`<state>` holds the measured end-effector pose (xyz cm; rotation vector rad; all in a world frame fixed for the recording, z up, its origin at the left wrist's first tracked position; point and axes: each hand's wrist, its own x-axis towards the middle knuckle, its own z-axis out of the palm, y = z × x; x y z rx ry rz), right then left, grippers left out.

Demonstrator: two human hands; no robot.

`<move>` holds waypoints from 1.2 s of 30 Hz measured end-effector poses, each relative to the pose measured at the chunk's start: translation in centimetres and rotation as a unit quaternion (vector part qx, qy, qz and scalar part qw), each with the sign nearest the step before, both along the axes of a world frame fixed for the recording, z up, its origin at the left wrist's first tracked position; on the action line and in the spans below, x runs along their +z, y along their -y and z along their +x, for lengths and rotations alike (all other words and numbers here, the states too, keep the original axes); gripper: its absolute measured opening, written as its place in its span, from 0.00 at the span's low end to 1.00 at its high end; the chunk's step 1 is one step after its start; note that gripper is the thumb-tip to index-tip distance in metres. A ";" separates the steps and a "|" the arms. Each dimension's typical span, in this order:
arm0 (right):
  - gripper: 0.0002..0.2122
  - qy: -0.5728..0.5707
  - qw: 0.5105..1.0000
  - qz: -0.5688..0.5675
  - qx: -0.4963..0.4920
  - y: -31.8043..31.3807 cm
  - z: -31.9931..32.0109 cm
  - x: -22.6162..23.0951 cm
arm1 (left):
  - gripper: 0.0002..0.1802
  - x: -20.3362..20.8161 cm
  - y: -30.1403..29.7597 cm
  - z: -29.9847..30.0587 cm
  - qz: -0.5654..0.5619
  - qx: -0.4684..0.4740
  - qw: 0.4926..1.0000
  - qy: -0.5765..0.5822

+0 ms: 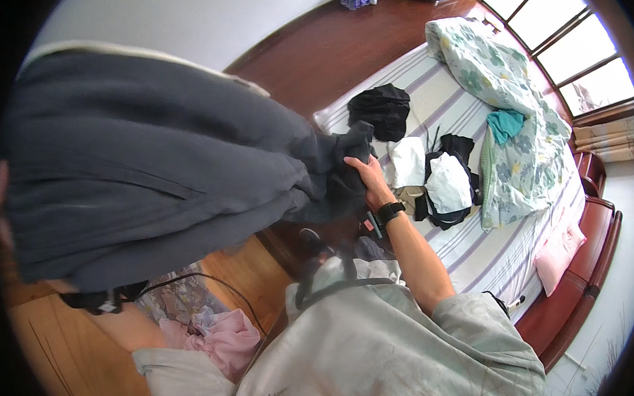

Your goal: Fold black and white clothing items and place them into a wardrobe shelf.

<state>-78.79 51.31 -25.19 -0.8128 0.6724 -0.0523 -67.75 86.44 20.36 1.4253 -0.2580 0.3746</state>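
A large dark grey garment (152,155) is stretched across the left half of the view, with a slit like a pocket opening on its side and a pale strip along its far edge. Whether it is trousers or a top I cannot tell. My right hand (366,178), a black band on its wrist, is closed round the gathered narrow end. At the far left rim, my left hand (1,201) grips the wide end; only some fingers show, the rest being behind the cloth.
On the striped bed (468,258) lie black folded clothes (382,111), white clothes (449,183), a teal cloth (506,125), a floral quilt (495,70) and a pink pillow (561,253). Pink fabric (224,340) lies near my left arm, beside a dark cable (221,281).
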 end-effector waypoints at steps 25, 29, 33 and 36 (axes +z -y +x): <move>0.27 0.180 0.848 -0.426 0.259 -2.9 -2.6 15.9 | 0.22 -33.1 12.6 -9.0 0.187 -0.309 0.881 -0.307; 0.26 0.211 0.809 -0.497 0.231 -3.0 -2.5 15.9 | 0.22 -32.4 12.7 -9.2 0.194 -0.296 0.880 -0.318; 0.27 0.192 0.823 -0.486 0.223 -3.6 -3.0 17.1 | 0.24 -31.2 12.7 -9.3 0.149 -0.297 0.881 -0.337; 0.28 0.210 0.836 -0.464 0.206 -4.5 -3.6 17.5 | 0.26 -31.3 12.8 -9.7 0.055 -0.286 0.887 -0.358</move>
